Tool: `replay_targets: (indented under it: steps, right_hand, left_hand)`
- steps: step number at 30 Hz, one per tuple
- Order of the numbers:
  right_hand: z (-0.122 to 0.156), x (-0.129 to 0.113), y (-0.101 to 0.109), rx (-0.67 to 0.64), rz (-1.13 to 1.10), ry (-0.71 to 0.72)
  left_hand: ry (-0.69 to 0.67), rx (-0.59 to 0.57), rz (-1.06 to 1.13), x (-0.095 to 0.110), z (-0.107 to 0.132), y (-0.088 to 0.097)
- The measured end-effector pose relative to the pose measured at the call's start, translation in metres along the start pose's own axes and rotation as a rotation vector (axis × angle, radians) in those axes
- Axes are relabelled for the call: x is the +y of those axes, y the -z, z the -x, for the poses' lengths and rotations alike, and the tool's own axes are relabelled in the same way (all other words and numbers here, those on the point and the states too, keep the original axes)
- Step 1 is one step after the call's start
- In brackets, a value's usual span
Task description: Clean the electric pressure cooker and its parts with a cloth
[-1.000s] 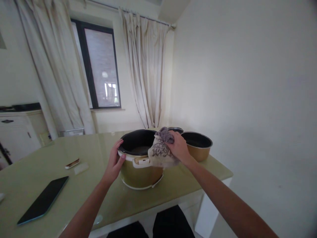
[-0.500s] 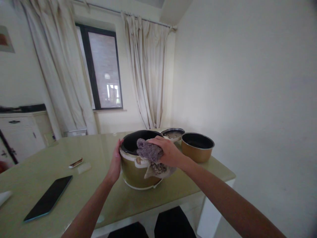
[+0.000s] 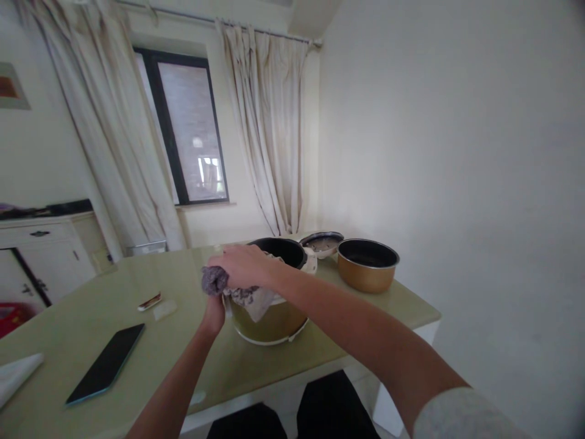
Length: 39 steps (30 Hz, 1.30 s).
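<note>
A gold rice cooker (image 3: pixel 269 326) with a black inside and white trim stands upright on the table. My right hand (image 3: pixel 244 266) is closed on a bunched cloth (image 3: pixel 214 280) at the cooker's left front rim. The cloth's grey-purple end pokes out to the left, and a pale patterned part (image 3: pixel 258 302) hangs over the cooker's front. My left hand (image 3: pixel 214 314) is at the cooker's left side, just below the cloth; its fingers are hidden. Behind the cooker lies its open lid (image 3: pixel 322 242), inner face up.
To the right sits a gold inner pot (image 3: pixel 368 277) with a dark inside. On the left of the pale green table (image 3: pixel 183 353) are a dark tablet (image 3: pixel 107 364), a small narrow item (image 3: pixel 150 302) and a white object (image 3: pixel 18 375). A white wall (image 3: pixel 457 183) rises at the right.
My right hand has moved left with the cloth, from the cooker's right front rim to its left side, above my left hand. The view has shifted slightly.
</note>
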State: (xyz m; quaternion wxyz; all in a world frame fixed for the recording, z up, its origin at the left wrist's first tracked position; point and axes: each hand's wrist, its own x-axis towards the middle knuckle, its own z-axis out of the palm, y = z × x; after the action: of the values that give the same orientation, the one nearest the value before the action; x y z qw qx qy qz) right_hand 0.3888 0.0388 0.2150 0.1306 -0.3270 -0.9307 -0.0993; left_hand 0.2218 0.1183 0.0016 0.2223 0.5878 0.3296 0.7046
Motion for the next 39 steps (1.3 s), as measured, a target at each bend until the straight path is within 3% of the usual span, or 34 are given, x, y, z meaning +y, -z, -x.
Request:
replay_targets:
  steps: [3,6,9,14,20,24,30,34,39]
  right_hand:
    - [0.019,0.022,0.020,-0.105,-0.129,0.044]
    - [0.049,0.051,0.040,-0.209,-0.238,0.033]
    - [0.069,0.070,0.044,-0.232,-0.352,-0.009]
    - [0.050,0.049,0.016,-0.076,-0.251,-0.084]
    - [0.014,0.012,-0.003,0.008,-0.046,-0.108]
    - [0.031,0.024,0.013,-0.065,-0.093,-0.088]
    - [0.090,0.063,0.045,-0.156,-0.124,-0.049]
    - [0.117,0.080,0.040,-0.067,-0.249,-0.034]
    - [0.097,0.068,0.019,-0.005,-0.221,-0.062]
  left_hand:
    - [-0.030,-0.050,-0.057,0.013,0.002,-0.006]
    - [-0.017,-0.061,0.034,0.027,0.004,-0.018]
    - [-0.012,-0.066,0.092,0.034,0.003,-0.026]
    - [-0.015,-0.097,0.062,0.029,0.000,-0.021]
    - [-0.100,-0.098,-0.193,0.023,0.000,-0.013]
    - [-0.131,-0.110,-0.195,0.030,0.003,-0.008]
    - [-0.134,-0.126,-0.148,0.055,0.005,-0.008]
    - [-0.143,-0.068,-0.140,0.055,0.007,-0.020]
    - [-0.142,-0.035,-0.128,0.041,0.009,-0.026]
